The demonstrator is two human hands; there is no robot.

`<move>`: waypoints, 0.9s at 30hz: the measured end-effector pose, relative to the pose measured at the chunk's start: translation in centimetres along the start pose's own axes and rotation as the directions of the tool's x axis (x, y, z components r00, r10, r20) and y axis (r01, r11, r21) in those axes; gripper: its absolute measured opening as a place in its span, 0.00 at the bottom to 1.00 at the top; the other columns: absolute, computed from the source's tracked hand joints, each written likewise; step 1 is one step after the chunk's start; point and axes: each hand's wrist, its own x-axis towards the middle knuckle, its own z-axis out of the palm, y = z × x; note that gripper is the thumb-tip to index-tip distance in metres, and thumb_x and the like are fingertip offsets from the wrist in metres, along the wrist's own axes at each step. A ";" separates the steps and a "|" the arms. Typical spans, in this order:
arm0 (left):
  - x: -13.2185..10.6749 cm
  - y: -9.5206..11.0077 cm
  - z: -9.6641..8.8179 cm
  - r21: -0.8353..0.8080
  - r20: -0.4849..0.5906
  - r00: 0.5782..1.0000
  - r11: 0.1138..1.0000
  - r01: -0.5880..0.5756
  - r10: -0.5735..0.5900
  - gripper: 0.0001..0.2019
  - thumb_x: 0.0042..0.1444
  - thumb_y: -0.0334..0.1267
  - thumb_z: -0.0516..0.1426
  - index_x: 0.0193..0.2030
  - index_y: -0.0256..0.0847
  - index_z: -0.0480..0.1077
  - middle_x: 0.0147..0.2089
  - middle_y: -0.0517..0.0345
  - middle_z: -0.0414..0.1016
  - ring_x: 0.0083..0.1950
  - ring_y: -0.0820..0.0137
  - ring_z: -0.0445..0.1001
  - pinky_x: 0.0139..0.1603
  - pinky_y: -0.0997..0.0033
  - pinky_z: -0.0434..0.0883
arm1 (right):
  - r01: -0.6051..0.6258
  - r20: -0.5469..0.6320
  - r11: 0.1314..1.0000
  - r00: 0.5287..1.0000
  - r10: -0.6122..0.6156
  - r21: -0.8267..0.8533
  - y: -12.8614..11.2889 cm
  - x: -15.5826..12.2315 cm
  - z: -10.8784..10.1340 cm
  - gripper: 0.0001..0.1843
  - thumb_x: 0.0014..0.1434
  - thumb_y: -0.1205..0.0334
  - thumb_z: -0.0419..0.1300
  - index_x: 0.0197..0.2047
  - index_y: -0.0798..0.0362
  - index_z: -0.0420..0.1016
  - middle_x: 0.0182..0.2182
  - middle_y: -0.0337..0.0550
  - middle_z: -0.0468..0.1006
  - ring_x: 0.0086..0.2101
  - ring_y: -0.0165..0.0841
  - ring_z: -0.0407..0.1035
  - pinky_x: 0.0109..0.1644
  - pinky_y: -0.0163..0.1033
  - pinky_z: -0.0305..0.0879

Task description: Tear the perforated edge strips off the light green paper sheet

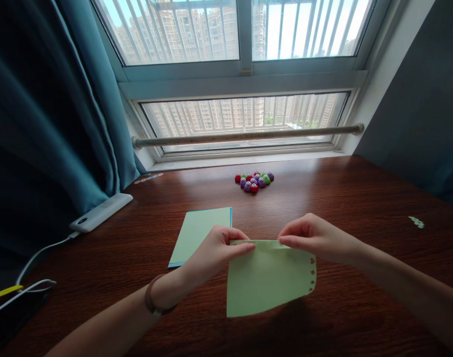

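A light green sheet of paper (pixel 267 282) hangs from both hands above the front of the table. Its upper edge is folded over in a narrow strip, and small cut-outs run down its right edge. My left hand (pixel 224 243) pinches the top left corner, thumb in front, with a brown band around the wrist. Farther right along the same folded edge, my right hand (pixel 310 235) pinches the strip between thumb and fingers. Behind my left hand lies a stack of green and blue paper (pixel 202 230), partly covered by that hand.
Several small red, purple and green craft punches (pixel 254 181) are grouped near the window. A white device (pixel 102 213) with a cable lies at the left by the blue curtain (pixel 100 124). Small paper cut-outs (pixel 416 221) lie on the table at the right.
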 end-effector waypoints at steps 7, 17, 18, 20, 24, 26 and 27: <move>-0.1 0.1 -0.2 -0.276 -0.161 0.986 0.958 -0.075 0.031 0.10 0.45 0.42 0.62 0.30 0.36 0.73 0.28 0.58 0.74 0.29 0.72 0.70 0.29 0.76 0.66 | 0.009 -0.134 1.000 0.991 -0.008 0.005 -0.1 -0.4 -2.0 0.16 0.53 0.52 0.58 0.30 0.59 0.77 0.24 0.42 0.73 0.24 0.29 0.63 0.25 0.32 0.58; -0.4 -0.1 -0.4 -0.263 -0.277 0.956 0.949 -0.174 0.099 0.08 0.47 0.41 0.62 0.29 0.37 0.75 0.28 0.58 0.76 0.29 0.73 0.71 0.29 0.78 0.67 | -0.004 -0.070 1.000 0.998 0.005 0.006 -0.7 -1.2 -2.4 0.16 0.53 0.51 0.58 0.30 0.56 0.78 0.24 0.41 0.73 0.24 0.29 0.63 0.25 0.32 0.57; -0.5 0.0 -0.5 -0.263 -0.277 0.955 0.949 -0.177 0.101 0.08 0.47 0.41 0.62 0.29 0.37 0.75 0.28 0.58 0.76 0.30 0.72 0.72 0.29 0.78 0.68 | -0.015 -0.044 1.000 0.999 0.016 0.011 -0.7 -1.2 -2.7 0.16 0.53 0.51 0.58 0.31 0.56 0.78 0.24 0.41 0.73 0.24 0.29 0.63 0.25 0.32 0.57; -0.5 0.1 -0.5 -0.247 -0.284 0.953 0.952 -0.179 0.106 0.09 0.47 0.41 0.62 0.30 0.37 0.75 0.29 0.57 0.77 0.30 0.71 0.72 0.30 0.77 0.68 | -0.024 -0.035 1.000 0.999 0.025 0.018 -0.6 -1.2 -3.1 0.15 0.52 0.52 0.59 0.30 0.56 0.78 0.23 0.41 0.73 0.24 0.28 0.62 0.26 0.32 0.57; -0.7 0.4 -0.6 -0.199 -0.294 0.950 0.965 -0.173 0.110 0.11 0.46 0.43 0.62 0.30 0.36 0.75 0.29 0.55 0.76 0.30 0.69 0.73 0.29 0.74 0.69 | -0.038 -0.070 0.999 0.997 0.039 0.022 -0.5 -1.2 -3.3 0.12 0.50 0.55 0.62 0.28 0.57 0.77 0.22 0.40 0.72 0.23 0.27 0.62 0.26 0.32 0.57; -0.8 0.4 -0.6 -0.204 -0.278 0.955 0.965 -0.167 0.107 0.11 0.47 0.43 0.61 0.30 0.35 0.75 0.29 0.55 0.76 0.30 0.69 0.72 0.30 0.75 0.69 | -0.050 -0.089 0.999 0.995 0.050 -0.002 -0.5 -1.3 -3.3 0.12 0.49 0.56 0.62 0.27 0.58 0.77 0.21 0.40 0.71 0.23 0.28 0.62 0.26 0.32 0.57; -0.8 0.4 -0.5 -0.211 -0.265 0.958 0.963 -0.165 0.106 0.11 0.48 0.43 0.61 0.31 0.35 0.75 0.29 0.56 0.76 0.30 0.70 0.72 0.30 0.75 0.69 | -0.055 -0.102 0.998 0.993 0.053 -0.013 -0.5 -1.3 -3.2 0.12 0.48 0.56 0.63 0.27 0.58 0.77 0.20 0.40 0.71 0.23 0.28 0.62 0.25 0.32 0.57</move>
